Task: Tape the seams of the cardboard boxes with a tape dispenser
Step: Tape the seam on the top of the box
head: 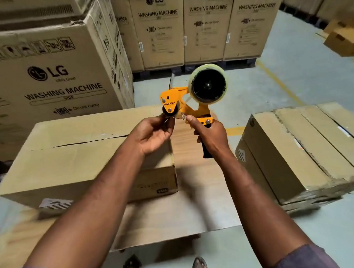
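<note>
Head view, both hands raised in front of the body.

Right hand (211,135): clenched round the black handle of the dispenser (175,102). Thumb up against the orange frame, beside a short clear tab of tape (181,116).

Left hand (151,133): fingers curled, pinching at the dispenser's front end by the black roller (169,113). Cannot tell whether it has the tape end or the roller itself.

Dispenser: held in the air between the two hands, above the near right corner of the left box (77,157) and clear of it. Orange body, roll (208,85) on the far side, nearly full, clear tape. Handle points down toward the person.

Left box: lies on a flat cardboard sheet (176,207) on the floor (300,240). Its top seam (90,141) gapes as a dark slit across the flaps; no tape seen over it.

Right box (308,149): well apart from the left box, across the sheet. Stands on the floor, top flaps shut, edges worn, strips of old tape along the lower edge.

Behind: stacked cartons (52,79) printed LG WASHING MACHINE at left, and a row of the same (207,29) along the back. Yellow line (280,83) painted on the grey floor. More small cartons (343,39) at far right.

Bottom edge: shoe (199,263) tips, blue sleeves.
</note>
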Available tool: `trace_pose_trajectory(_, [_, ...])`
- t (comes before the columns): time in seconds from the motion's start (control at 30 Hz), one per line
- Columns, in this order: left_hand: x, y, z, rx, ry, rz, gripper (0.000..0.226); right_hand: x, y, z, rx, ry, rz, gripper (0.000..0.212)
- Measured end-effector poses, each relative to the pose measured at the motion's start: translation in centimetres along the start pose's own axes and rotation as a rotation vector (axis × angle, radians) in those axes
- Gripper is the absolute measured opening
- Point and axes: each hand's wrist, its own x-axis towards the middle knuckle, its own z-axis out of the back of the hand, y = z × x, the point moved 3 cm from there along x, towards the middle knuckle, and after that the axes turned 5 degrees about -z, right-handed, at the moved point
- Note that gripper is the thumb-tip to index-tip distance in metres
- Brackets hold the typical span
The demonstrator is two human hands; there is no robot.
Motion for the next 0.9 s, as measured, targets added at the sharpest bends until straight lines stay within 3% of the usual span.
trace_pose_trajectory(0.13, [-1.4, -3.9, 3.8, -0.030, 0.080, 0.005, 0.021, 0.0, 2.8, -2.8, -0.137, 0.072, 0.132, 0.042])
trace_pose_trajectory(0.23, [-2.7, -7.6, 6.6, 0.042, 0.051, 0.015, 0.041, 0.4, 4.4, -6.8, -0.219, 0.134, 0.186, 0.028])
trace_pose_trajectory(0.37, [-3.4, -12.8, 10.3, 0.242, -0.156, -0.100, 0.024, 0.6, 6.2, -12.8, -0.323, 0.195, 0.249, 0.042])
trace_pose_trajectory(0.57, [-5.4, -20.8, 18.7, 0.477, -0.264, -0.259, 0.029, 0.2, 8.3, -23.0, -0.443, 0.294, 0.322, 0.048])
trace_pose_trajectory(0.7, [-7.5, -24.9, 24.1, 0.655, -0.310, -0.389, 0.020, -0.7, 9.1, -29.2, -0.606, 0.369, 0.461, 0.053])
trace_pose_trajectory(0.8, [-9.1, -28.2, 28.8, 0.858, -0.373, -0.388, 0.022, -1.1, 9.4, -32.7, -0.693, 0.390, 0.510, 0.062])
trace_pose_trajectory(0.9, [-9.9, -31.1, 32.7, 0.808, -0.350, -0.357, 0.023, -1.4, 9.4, -35.6, -0.737, 0.405, 0.528, 0.060])
